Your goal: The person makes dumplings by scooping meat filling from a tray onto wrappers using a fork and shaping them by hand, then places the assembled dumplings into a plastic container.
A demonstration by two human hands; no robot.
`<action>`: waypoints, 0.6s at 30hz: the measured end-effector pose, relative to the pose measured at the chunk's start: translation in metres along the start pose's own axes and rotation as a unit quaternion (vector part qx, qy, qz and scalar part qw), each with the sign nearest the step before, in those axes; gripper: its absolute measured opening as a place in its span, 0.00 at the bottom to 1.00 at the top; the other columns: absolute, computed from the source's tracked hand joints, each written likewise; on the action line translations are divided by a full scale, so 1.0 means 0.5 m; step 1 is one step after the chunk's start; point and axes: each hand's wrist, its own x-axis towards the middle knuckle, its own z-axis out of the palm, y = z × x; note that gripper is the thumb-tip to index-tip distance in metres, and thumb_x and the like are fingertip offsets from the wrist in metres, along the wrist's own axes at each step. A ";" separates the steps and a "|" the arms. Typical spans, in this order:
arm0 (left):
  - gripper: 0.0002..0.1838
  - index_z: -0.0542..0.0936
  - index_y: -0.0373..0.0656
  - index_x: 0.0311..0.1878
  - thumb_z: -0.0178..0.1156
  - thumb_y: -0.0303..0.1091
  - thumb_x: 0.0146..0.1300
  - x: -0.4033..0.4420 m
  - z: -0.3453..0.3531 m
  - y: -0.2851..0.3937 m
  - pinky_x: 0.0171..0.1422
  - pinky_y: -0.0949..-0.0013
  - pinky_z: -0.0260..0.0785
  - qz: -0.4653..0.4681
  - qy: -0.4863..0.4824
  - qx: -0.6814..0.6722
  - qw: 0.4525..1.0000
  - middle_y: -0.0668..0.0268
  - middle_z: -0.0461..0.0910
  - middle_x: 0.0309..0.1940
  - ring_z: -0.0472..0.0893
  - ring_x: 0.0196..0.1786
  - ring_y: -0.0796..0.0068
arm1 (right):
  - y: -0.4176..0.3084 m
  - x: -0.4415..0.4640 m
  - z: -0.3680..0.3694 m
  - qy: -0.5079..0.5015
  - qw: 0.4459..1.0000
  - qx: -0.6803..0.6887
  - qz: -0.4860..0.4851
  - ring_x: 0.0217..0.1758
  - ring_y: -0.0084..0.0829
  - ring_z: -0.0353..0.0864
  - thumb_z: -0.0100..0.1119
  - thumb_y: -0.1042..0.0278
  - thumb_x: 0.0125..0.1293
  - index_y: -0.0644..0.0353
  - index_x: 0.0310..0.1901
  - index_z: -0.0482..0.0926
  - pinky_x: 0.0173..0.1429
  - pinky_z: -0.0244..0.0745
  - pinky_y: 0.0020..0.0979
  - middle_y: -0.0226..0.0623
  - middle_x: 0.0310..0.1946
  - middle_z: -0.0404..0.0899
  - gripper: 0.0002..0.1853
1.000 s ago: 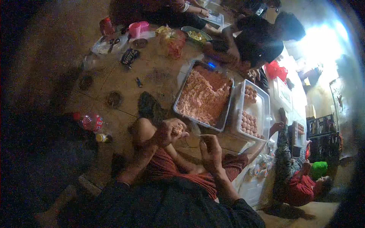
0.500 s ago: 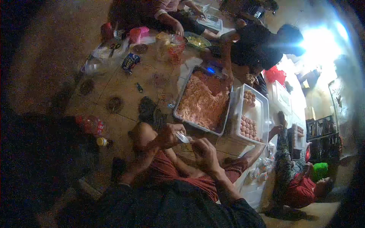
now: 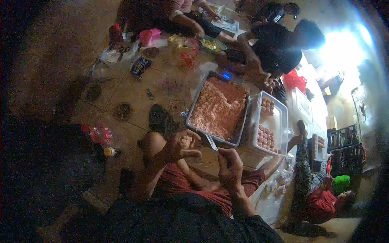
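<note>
In my left hand (image 3: 183, 146) lies a small lump of pinkish paste (image 3: 186, 141), cupped by curled fingers. My right hand (image 3: 231, 168) pinches a pale metal utensil (image 3: 211, 142), which looks like a spoon or flat blade, its tip pointing up and left toward the paste tray. Beyond my hands, a large tray (image 3: 188, 118) holds a mass of pink ground paste (image 3: 216, 109). To its right stands a clear plastic box (image 3: 286, 121) with rows of round balls (image 3: 265, 137). The two hands are apart.
A person in black (image 3: 277, 44) sits behind the tray; another person's arm (image 3: 188, 22) is at the top. A person in red (image 3: 322, 204) is at the right. Bottles (image 3: 100, 134), a blue packet (image 3: 140, 67), pink cups (image 3: 145, 37) and a dark cloth-like item (image 3: 159, 117) lie on the floor.
My hands were close together with the utensil at my left hand; now they are apart and the utensil points up and left. My left fingers have opened around the lump.
</note>
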 end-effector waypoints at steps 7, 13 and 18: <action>0.22 0.80 0.43 0.46 0.76 0.48 0.60 0.023 0.001 -0.093 0.42 0.66 0.75 0.081 -0.025 0.037 0.996 0.64 0.83 0.34 0.83 0.36 0.72 | 0.019 -0.015 -0.010 -0.100 0.991 -0.087 -0.018 0.39 0.44 0.83 0.61 0.80 0.65 0.65 0.45 0.83 0.45 0.77 0.35 0.46 0.37 0.80 0.08; 0.23 0.79 0.41 0.38 0.67 0.54 0.64 0.032 0.025 -0.115 0.40 0.59 0.75 0.120 0.010 0.252 0.960 0.57 0.82 0.31 0.83 0.33 0.53 | 0.037 -0.010 0.021 -0.084 0.993 -0.064 -0.043 0.37 0.43 0.82 0.61 0.79 0.66 0.65 0.45 0.83 0.41 0.76 0.34 0.44 0.36 0.80 0.07; 0.21 0.80 0.41 0.30 0.71 0.51 0.62 0.022 0.043 -0.063 0.35 0.58 0.73 0.037 0.049 0.273 0.960 0.56 0.81 0.26 0.82 0.29 0.57 | 0.056 -0.002 0.026 0.003 0.997 0.065 0.037 0.28 0.24 0.75 0.58 0.73 0.74 0.63 0.48 0.81 0.32 0.69 0.27 0.28 0.29 0.77 0.06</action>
